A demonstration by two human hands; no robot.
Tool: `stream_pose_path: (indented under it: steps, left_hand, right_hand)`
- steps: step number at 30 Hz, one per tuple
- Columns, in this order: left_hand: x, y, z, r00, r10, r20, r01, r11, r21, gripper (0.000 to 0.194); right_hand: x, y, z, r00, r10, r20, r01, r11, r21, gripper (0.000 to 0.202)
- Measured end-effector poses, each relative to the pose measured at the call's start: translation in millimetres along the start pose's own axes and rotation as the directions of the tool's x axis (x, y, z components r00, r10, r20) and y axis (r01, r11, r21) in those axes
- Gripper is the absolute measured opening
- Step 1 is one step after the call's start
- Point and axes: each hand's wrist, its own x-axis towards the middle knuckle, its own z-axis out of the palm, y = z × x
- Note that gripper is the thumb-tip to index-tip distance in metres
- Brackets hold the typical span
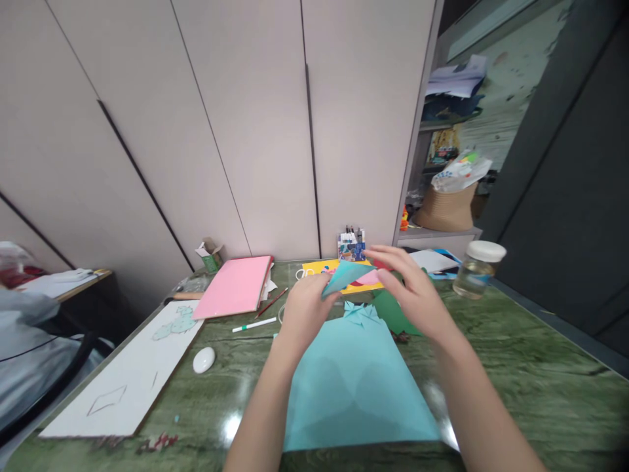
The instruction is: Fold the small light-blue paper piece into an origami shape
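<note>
My left hand pinches a small folded piece of turquoise paper between thumb and fingers, raised above the table. My right hand is at the right of that folded paper, fingers apart and stretched toward its pointed end; whether a fingertip touches it I cannot tell. Beneath both hands lies a large turquoise sheet. Several small folded turquoise pieces rest at the sheet's far edge. Green paper lies just behind, partly hidden by my right hand.
On the green table's left are a white board with drawings, a white oval object, a pink folder, a marker and a pencil. A pen box stands behind; a lidded jar of liquid stands right.
</note>
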Motion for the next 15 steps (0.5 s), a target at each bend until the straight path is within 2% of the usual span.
stream_pose_path:
  steps: [3,7,12,15]
  left_hand:
    - [-0.5,0.3,0.4,1.0,-0.002,0.017,0.002,1.0,0.01,0.02]
    - [-0.4,3.0,-4.4,0.998,-0.045,0.036,0.047,0.998,-0.045,0.017]
    - [-0.3,3.2,-8.1,0.998,-0.052,0.019,0.053,0.993,-0.102,0.029]
    - [-1.4,1.8,-7.8,0.999,-0.043,-0.017,0.041,0.99,-0.138,0.033]
  right_hand:
    - [-3.5,-5.8,8.8,0.997,-0.076,0.007,0.076,0.991,-0.108,0.03]
    - [-5.5,-5.6,8.0,0.994,-0.109,0.025,0.111,0.988,-0.105,0.023]
    - [-2.6,-3.0,2.1,0.979,-0.024,0.205,0.022,1.0,0.014,0.028]
    - [-1.4,-1.2,2.6,0.971,0.05,0.235,-0.056,0.998,0.017,0.028]
